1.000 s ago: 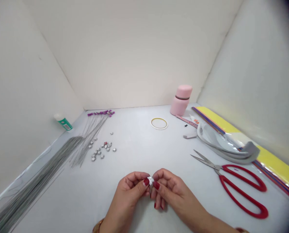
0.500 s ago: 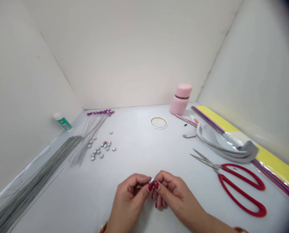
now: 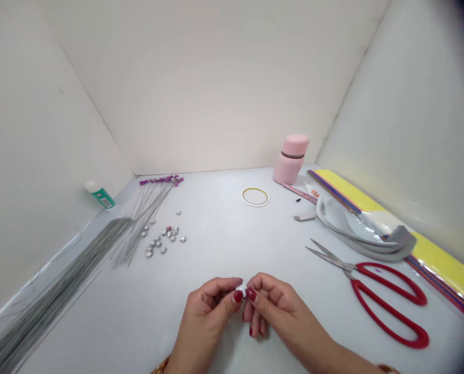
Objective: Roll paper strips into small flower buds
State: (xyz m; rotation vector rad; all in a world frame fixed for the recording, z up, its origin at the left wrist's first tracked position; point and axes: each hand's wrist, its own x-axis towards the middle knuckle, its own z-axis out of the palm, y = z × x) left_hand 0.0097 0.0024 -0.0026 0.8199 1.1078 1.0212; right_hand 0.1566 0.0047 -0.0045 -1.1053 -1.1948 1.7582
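Between my fingertips is a small silvery-white paper star [image 3: 242,289], low in the middle of the head view. My left hand [image 3: 212,309] pinches its left side between thumb and forefinger. From the other side my right hand [image 3: 276,306] pinches it the same way, with its remaining fingers curled below. The fingertips cover part of the star. Farther left on the table lie several similar silver paper stars [image 3: 159,244], one with a red spot.
Grey wires [image 3: 72,275] and purple-tipped stems [image 3: 162,180] lie at left, near a glue stick [image 3: 101,196]. A tape roll [image 3: 255,197] and pink flask [image 3: 291,160] are at the back. Red-handled scissors [image 3: 349,268], grey paper strips [image 3: 356,234] and coloured sheets [image 3: 442,254] lie at right.
My fingertips have shifted slightly apart, so more of the star shows between them. Both hands still pinch it in nearly the same place.
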